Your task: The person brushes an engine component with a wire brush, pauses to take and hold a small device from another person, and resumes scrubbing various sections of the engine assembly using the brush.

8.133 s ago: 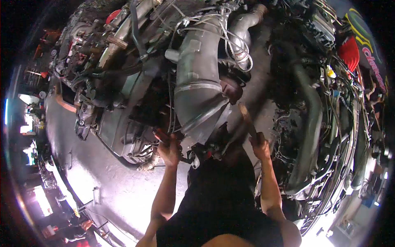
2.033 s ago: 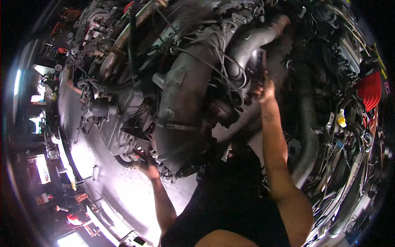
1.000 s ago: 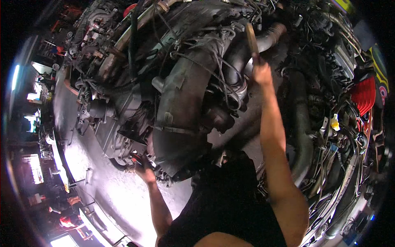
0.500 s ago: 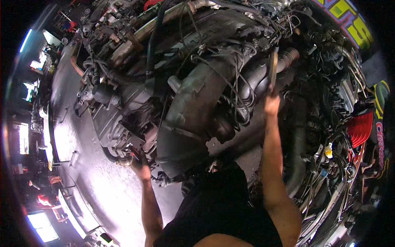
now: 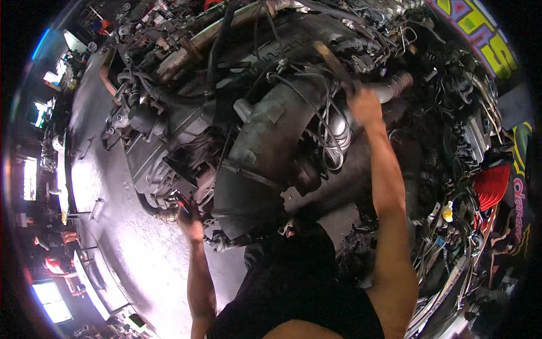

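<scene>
My right hand (image 5: 366, 106) is closed around a long tool with a tan, wood-like end (image 5: 326, 53); its kind is blurred by motion. The tool points up and left over a large dark curved duct (image 5: 271, 124) on an engine. Beside it, a looped wire cable (image 5: 337, 144) hangs over a silvery pipe (image 5: 387, 90). Lower left, my left hand (image 5: 192, 225) is closed on a small dark tool with a red part (image 5: 183, 204), held against the metal engine housing (image 5: 161, 158). The tip of that tool is hard to make out.
Red curved panels (image 5: 492, 186) and tangled wiring and parts crowd the right side. At lower left, a person in red (image 5: 55, 264) is near a long white-topped bench (image 5: 87, 282). Grey floor (image 5: 152, 260) shows beside the engine.
My right hand has moved up and slightly left, and its tool has swung from upright to tilted left. My left hand has stayed nearly in place.
</scene>
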A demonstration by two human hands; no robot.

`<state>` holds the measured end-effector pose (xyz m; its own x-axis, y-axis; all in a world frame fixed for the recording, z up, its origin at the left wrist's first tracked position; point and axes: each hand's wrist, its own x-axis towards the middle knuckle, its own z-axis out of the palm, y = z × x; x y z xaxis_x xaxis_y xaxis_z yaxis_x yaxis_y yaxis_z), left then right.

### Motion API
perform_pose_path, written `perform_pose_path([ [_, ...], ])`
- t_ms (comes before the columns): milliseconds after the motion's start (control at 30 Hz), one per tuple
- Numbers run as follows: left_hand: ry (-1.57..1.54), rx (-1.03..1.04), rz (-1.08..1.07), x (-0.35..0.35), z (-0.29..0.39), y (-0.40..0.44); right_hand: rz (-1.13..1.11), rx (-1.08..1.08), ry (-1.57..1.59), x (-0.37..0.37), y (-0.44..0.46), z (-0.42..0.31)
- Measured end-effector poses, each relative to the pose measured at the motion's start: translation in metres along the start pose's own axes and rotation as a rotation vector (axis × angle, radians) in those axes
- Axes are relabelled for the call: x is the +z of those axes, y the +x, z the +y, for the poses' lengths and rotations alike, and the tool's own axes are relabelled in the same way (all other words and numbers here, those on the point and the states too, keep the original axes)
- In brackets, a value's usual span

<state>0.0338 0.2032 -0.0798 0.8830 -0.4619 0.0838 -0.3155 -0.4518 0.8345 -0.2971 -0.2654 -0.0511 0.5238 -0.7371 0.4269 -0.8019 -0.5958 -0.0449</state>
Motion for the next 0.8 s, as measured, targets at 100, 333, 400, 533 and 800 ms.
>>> perform_pose_path([
  [100,-0.062,0.115,0.095,0.006,-0.004,-0.003,0.033,-0.087,-0.094,-0.047,0.023,-0.012],
  [333,0.054,0.120,0.067,-0.001,-0.003,0.003,-0.023,-0.191,-0.011,-0.160,-0.015,-0.037],
  [400,0.010,0.026,0.038,0.001,0.003,0.003,-0.011,-0.099,-0.033,-0.094,0.001,-0.003],
  [533,-0.061,0.084,0.053,0.003,0.005,0.002,-0.258,-0.349,-0.332,-0.073,0.075,0.024],
  [800,-0.004,0.022,0.049,-0.001,0.011,0.001,-0.064,0.008,0.164,-0.183,0.029,-0.032],
])
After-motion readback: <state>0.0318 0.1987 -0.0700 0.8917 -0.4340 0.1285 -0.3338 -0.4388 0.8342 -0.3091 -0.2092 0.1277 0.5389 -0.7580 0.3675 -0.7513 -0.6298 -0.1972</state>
